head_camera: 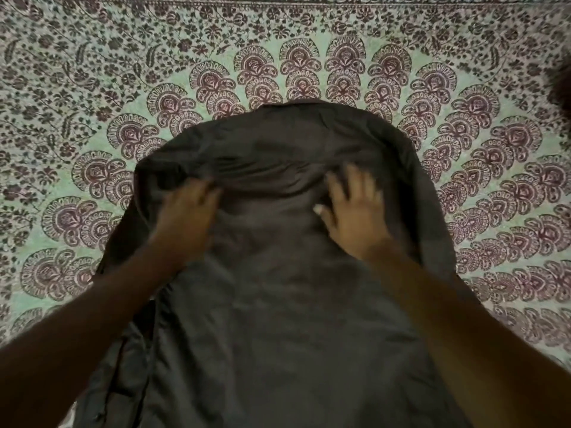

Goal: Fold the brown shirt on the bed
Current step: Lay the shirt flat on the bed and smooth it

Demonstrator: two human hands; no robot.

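The brown shirt (pixel 278 304) lies spread on the bed, its back up and its collar end toward the far side. Its sleeves look tucked under along both sides. A raised crease runs across the fabric just beyond my fingers. My left hand (pixel 185 211) rests flat on the upper left part of the shirt, fingers blurred at the crease. My right hand (pixel 355 214) lies flat on the upper right part, fingers spread on the cloth. Neither hand visibly pinches the fabric.
The bed is covered by a pale green sheet (pixel 293 66) printed with maroon paisley fans and a floral border. A dark blurred shape (pixel 560 84) shows at the right edge.
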